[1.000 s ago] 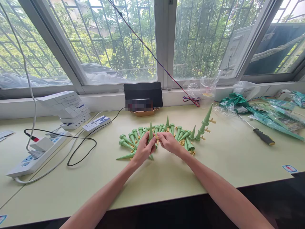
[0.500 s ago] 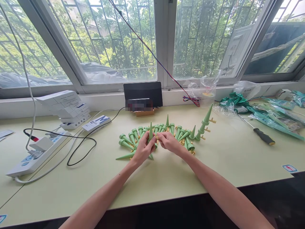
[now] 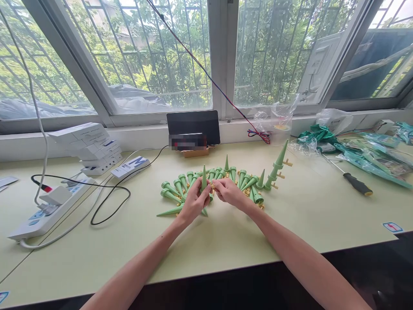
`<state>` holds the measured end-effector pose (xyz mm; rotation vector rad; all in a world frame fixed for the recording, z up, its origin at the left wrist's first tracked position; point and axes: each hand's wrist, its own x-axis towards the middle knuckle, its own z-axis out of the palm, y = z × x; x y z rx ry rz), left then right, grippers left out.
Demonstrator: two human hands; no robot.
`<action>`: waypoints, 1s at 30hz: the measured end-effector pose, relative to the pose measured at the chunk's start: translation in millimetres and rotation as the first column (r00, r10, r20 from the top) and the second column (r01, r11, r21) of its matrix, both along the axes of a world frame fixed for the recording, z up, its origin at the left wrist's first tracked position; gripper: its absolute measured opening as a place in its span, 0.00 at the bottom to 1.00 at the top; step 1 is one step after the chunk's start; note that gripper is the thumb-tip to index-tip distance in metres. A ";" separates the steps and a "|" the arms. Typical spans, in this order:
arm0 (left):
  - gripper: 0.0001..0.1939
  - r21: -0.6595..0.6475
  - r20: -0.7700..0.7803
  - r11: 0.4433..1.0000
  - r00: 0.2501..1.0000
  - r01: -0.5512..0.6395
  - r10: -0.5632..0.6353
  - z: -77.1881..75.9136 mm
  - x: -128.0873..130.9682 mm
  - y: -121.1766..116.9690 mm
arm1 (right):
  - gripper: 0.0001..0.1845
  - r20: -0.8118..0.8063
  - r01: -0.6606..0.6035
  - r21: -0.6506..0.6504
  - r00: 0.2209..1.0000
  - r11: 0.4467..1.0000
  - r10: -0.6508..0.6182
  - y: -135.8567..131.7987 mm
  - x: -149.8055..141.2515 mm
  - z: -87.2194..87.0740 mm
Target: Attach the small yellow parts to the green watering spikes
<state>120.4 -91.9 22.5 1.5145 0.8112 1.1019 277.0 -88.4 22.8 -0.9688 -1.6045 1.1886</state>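
Note:
My left hand (image 3: 194, 199) is closed around a green plastic watering spike (image 3: 204, 178), which points tip up. Beside it, my right hand (image 3: 229, 192) pinches a small yellow valve (image 3: 212, 185) at the spike's side; fingers hide part of it. Many green spikes with yellow valves lie in an arc behind and around my hands, among them one lying spike (image 3: 170, 211) at the left. To the right, several spikes are nested into a leaning stack (image 3: 276, 165) with yellow valves sticking out.
A screwdriver (image 3: 357, 184) and green plastic bags (image 3: 371, 161) lie at the right. On the left are a power strip (image 3: 54, 211), a black cable (image 3: 111, 186) and stacked white boxes (image 3: 93, 144). A dark tablet (image 3: 193, 125) stands by the window.

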 end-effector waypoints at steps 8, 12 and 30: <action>0.13 -0.061 0.058 0.998 0.998 0.032 -0.029 0.8 0.8 -0.5 | 0.23 -0.049 0.029 -0.039 0.998 0.999 -0.031 0.9 -2.2 0.3; 0.15 -0.092 0.093 0.995 0.995 0.045 -0.036 0.2 -0.3 0.6 | 0.23 -0.057 0.017 -0.024 0.998 1.000 -0.018 2.9 -1.6 -3.0; 0.15 -0.083 0.112 0.996 0.993 0.033 -0.024 -6.1 -1.3 5.4 | 0.24 -0.033 -0.001 0.023 0.999 1.000 0.002 3.3 -2.6 -6.6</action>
